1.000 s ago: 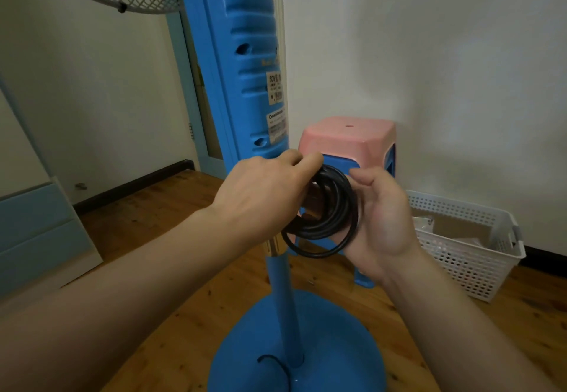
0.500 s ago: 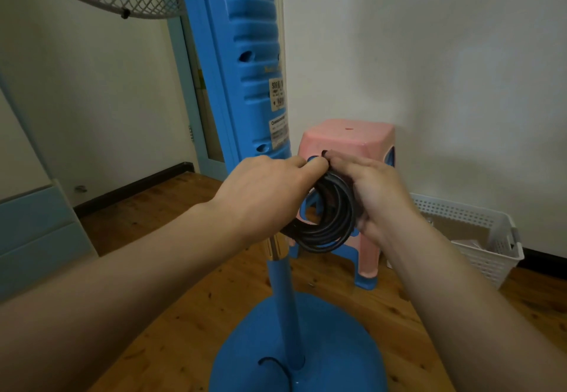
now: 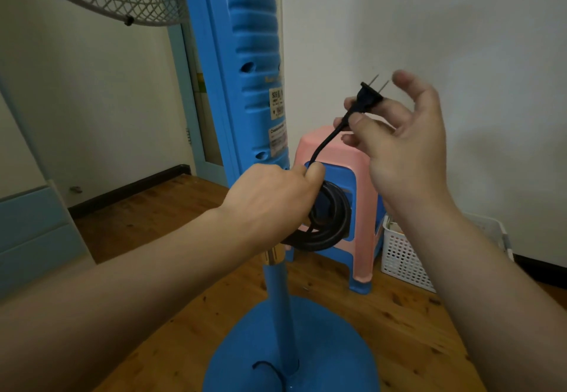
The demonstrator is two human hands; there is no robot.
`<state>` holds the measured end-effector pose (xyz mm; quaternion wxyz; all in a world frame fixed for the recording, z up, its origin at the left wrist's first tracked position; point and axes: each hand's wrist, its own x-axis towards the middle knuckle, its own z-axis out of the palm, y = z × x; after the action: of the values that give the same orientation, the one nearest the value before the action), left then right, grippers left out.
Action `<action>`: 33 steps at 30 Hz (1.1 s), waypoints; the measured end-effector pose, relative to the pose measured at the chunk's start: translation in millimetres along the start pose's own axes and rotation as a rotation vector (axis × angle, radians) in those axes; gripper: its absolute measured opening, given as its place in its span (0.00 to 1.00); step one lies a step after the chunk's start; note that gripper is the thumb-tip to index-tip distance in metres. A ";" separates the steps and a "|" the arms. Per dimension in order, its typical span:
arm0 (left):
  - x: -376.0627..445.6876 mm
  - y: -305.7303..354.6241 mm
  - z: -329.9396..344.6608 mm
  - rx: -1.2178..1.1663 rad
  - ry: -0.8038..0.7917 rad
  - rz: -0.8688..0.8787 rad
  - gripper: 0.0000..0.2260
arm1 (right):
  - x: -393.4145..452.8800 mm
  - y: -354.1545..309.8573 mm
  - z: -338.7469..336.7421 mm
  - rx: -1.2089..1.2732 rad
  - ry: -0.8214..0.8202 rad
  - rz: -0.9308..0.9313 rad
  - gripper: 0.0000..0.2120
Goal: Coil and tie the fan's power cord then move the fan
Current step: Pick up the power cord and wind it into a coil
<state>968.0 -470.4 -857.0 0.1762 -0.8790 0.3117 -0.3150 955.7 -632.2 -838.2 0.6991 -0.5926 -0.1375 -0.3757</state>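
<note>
Meanwhile, the left hand (image 3: 273, 195) grips the coiled cord (image 3: 329, 223); the raised right hand (image 3: 399, 134) pinches its plug (image 3: 369, 97) before a pink stool (image 3: 362, 207) and fan pole (image 3: 277, 299).

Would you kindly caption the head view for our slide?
Left hand grips the coiled cord while right hand lifts the plug beside the fan.

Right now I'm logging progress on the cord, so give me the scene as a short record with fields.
cord coil: black loops bunched in front of the fan pole
left hand: closed grip on the coil's top
plug: raised above the coil, prongs up and to the right
right hand: pinching the cord just below the plug, other fingers spread
fan base: on the wooden floor
behind: pink stool, white basket
tie: not done yet
</note>
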 end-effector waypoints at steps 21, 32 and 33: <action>7.9 5.1 2.8 -0.006 -0.036 -0.007 0.13 | -69.6 14.7 -13.8 -0.497 -0.132 -0.089 0.15; 5.1 -2.5 14.7 -0.125 0.072 0.016 0.15 | -41.9 -4.0 -20.4 -0.594 -0.249 0.303 0.12; 4.9 -1.9 15.4 -0.145 0.100 -0.017 0.19 | -41.3 -4.4 -19.5 -0.508 -0.243 0.368 0.10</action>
<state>982.0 -470.4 -865.3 0.0934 -0.8753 0.3345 -0.3366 919.6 -635.5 -866.4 0.5639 -0.8031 -0.0123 -0.1920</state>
